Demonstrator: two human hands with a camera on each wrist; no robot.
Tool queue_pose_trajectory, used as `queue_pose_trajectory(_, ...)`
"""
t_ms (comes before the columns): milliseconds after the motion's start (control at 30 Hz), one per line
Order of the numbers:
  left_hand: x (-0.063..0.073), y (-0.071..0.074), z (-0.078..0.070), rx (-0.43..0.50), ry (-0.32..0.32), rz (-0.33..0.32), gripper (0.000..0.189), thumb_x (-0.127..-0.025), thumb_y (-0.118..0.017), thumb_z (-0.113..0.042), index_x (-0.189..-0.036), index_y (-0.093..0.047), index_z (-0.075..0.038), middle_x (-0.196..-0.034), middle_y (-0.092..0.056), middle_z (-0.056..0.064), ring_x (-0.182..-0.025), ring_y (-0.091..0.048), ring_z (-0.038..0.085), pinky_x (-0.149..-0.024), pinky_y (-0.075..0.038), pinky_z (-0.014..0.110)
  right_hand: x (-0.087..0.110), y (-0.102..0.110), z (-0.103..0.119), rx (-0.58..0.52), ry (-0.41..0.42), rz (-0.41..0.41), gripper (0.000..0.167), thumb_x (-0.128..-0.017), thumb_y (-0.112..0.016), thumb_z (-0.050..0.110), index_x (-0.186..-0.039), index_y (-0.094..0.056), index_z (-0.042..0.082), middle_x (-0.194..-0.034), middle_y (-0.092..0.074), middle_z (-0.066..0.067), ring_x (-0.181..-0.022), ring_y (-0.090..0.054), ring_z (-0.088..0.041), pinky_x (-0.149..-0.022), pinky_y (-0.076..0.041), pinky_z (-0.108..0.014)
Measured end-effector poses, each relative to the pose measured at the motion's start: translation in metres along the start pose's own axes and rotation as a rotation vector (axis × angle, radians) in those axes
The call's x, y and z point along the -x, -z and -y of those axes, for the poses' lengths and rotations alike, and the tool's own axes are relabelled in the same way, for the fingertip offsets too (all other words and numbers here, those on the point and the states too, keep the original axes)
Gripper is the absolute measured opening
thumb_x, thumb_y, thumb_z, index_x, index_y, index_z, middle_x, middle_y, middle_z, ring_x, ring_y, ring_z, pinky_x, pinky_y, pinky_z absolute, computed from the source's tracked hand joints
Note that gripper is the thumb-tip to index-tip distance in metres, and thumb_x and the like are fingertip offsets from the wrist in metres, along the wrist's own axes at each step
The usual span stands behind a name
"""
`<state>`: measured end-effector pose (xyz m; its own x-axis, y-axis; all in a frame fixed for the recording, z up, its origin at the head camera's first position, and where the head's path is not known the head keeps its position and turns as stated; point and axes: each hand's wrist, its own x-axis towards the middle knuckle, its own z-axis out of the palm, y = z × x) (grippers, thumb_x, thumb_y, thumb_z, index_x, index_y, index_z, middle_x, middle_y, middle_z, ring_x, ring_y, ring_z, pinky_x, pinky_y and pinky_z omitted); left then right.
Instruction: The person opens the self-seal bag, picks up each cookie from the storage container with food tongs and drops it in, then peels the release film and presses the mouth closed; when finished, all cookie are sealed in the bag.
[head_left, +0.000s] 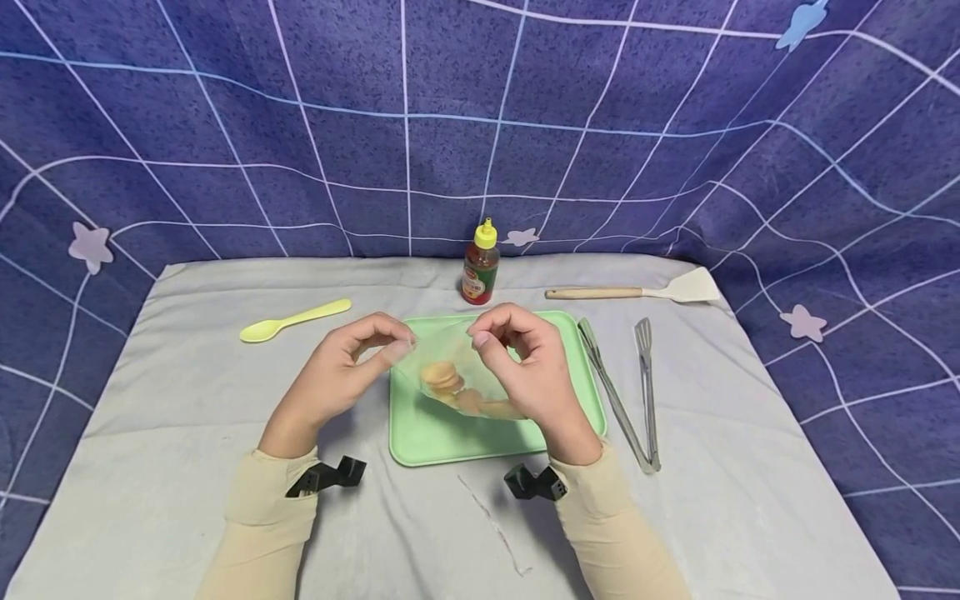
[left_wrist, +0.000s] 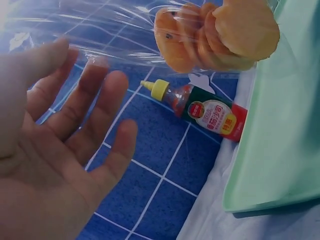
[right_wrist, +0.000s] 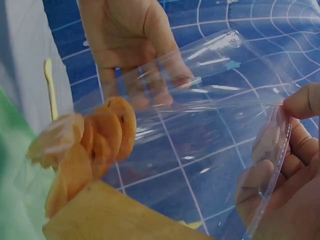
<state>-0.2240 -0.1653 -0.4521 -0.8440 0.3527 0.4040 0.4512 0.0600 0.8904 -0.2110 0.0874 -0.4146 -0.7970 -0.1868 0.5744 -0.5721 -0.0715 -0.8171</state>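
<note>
A clear plastic bag [head_left: 450, 342] is held up over the green tray [head_left: 435, 446]. Inside it are several round orange-brown slices [right_wrist: 110, 130] and a flat yellow piece [right_wrist: 115, 215], both close to the tray in the right wrist view. My left hand [head_left: 337, 367] pinches the bag's left edge between thumb and fingertips, its other fingers loosely spread behind the film. On the opposite side, the thumb and forefinger of my right hand [head_left: 532, 358] pinch the bag's seamed edge, with the other fingers curled behind it. The film hangs slack between both hands.
Behind the tray stands a sauce bottle [head_left: 480, 271] with a yellow nozzle cap. A yellow spoon [head_left: 258, 332] lies at left. Metal tongs [head_left: 649, 400] lie right of the tray, and a spatula [head_left: 682, 287] with a wooden handle lies at back right. A blue curtain [head_left: 337, 142] borders the table.
</note>
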Motion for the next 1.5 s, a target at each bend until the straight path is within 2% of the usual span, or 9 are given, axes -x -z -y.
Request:
queue_pose_trajectory(167,-0.001,-0.001,-0.005,-0.008,-0.046,-0.122,0.009,-0.099,-0.063,0.004,-0.101,-0.069,-0.003,-0.103,-0.068,0.010,-0.104,-0.063,0.022,-0.100,-0.046,0.034,-0.002,0.008,-0.007,0.032,-0.011,-0.075,0.008,-0.095,-0.066,0.002,-0.090,-0.067,-0.003,-0.079,-0.062,-0.006,-0.064,-0.052,-0.019,-0.060,-0.046,-0.028)
queue_pose_trajectory(367,-0.002,-0.002,-0.017,0.103,-0.148,-0.282,0.005,-0.097,-0.062,0.009,-0.099,-0.067,0.010,-0.097,-0.069,0.017,-0.096,-0.065,0.026,-0.095,-0.048,0.036,-0.005,0.022,-0.017,0.004,-0.027,-0.174,0.013,-0.095,-0.068,0.003,-0.087,-0.064,-0.006,-0.076,-0.062,-0.006,-0.063,-0.053,-0.024,-0.061,-0.046,-0.027)
queue_pose_trajectory(600,-0.004,-0.005,-0.023,0.123,-0.255,-0.331,0.003,-0.095,-0.064,0.011,-0.095,-0.065,0.014,-0.093,-0.069,0.016,-0.093,-0.065,0.027,-0.096,-0.047,0.037,-0.008,0.031,-0.023,-0.027,-0.014,-0.191,0.013,-0.094,-0.072,0.002,-0.091,-0.066,-0.010,-0.081,-0.066,-0.007,-0.069,-0.058,-0.019,-0.063,-0.047,-0.026)
queue_pose_trajectory(833,-0.005,-0.011,-0.032,0.130,-0.261,-0.394,0.007,-0.090,-0.062,0.020,-0.093,-0.066,0.016,-0.093,-0.071,0.019,-0.096,-0.067,0.028,-0.098,-0.047,0.038,-0.007,0.032,-0.024,-0.026,0.009,-0.197,0.013,-0.092,-0.075,0.001,-0.094,-0.068,-0.009,-0.089,-0.069,-0.009,-0.074,-0.059,-0.018,-0.065,-0.047,-0.026)
queue_pose_trajectory(1000,-0.005,-0.013,-0.037,0.164,-0.255,-0.458,0.007,-0.089,-0.063,0.021,-0.095,-0.067,0.019,-0.090,-0.072,0.023,-0.090,-0.070,0.024,-0.097,-0.049,0.037,-0.008,0.033,-0.023,-0.010,0.037,-0.188,0.008,-0.090,-0.075,-0.004,-0.093,-0.068,-0.007,-0.094,-0.070,-0.012,-0.090,-0.065,-0.027,-0.073,-0.050,-0.031)
queue_pose_trajectory(1100,-0.004,-0.013,-0.036,0.184,-0.257,-0.476,0.010,-0.088,-0.064,0.021,-0.098,-0.066,0.019,-0.090,-0.073,0.022,-0.089,-0.071,0.024,-0.098,-0.049,0.038,-0.007,0.034,-0.022,-0.015,0.044,-0.177,0.008,-0.089,-0.074,-0.005,-0.092,-0.068,-0.008,-0.095,-0.071,-0.014,-0.097,-0.066,-0.031,-0.075,-0.051,-0.033)
queue_pose_trajectory(1300,-0.004,-0.014,-0.033,0.208,-0.280,-0.453,0.018,-0.085,-0.067,0.023,-0.089,-0.052,0.014,-0.089,-0.073,0.020,-0.087,-0.073,0.027,-0.089,-0.051,0.037,-0.008,0.038,-0.022,-0.028,0.087,-0.218,0.019,-0.087,-0.076,-0.007,-0.089,-0.056,-0.010,-0.090,-0.071,-0.014,-0.084,-0.068,-0.024,-0.068,-0.050,-0.029)
queue_pose_trajectory(1400,-0.005,-0.014,-0.035,0.096,-0.297,-0.413,0.018,-0.084,-0.066,0.025,-0.083,-0.056,0.010,-0.089,-0.072,0.021,-0.089,-0.072,0.024,-0.090,-0.050,0.037,-0.009,0.042,-0.021,-0.011,0.135,-0.171,0.024,-0.088,-0.074,-0.007,-0.084,-0.050,-0.006,-0.090,-0.069,-0.015,-0.084,-0.066,-0.025,-0.064,-0.048,-0.027)
queue_pose_trajectory(1500,-0.005,-0.015,-0.043,-0.046,-0.312,-0.381,0.018,-0.084,-0.066,0.026,-0.088,-0.069,0.009,-0.090,-0.072,0.021,-0.091,-0.071,0.020,-0.089,-0.052,0.035,-0.010,0.048,-0.019,0.060,0.186,-0.086,0.012,-0.091,-0.072,-0.005,-0.085,-0.062,-0.006,-0.089,-0.066,-0.017,-0.078,-0.060,-0.023,-0.062,-0.045,-0.027)
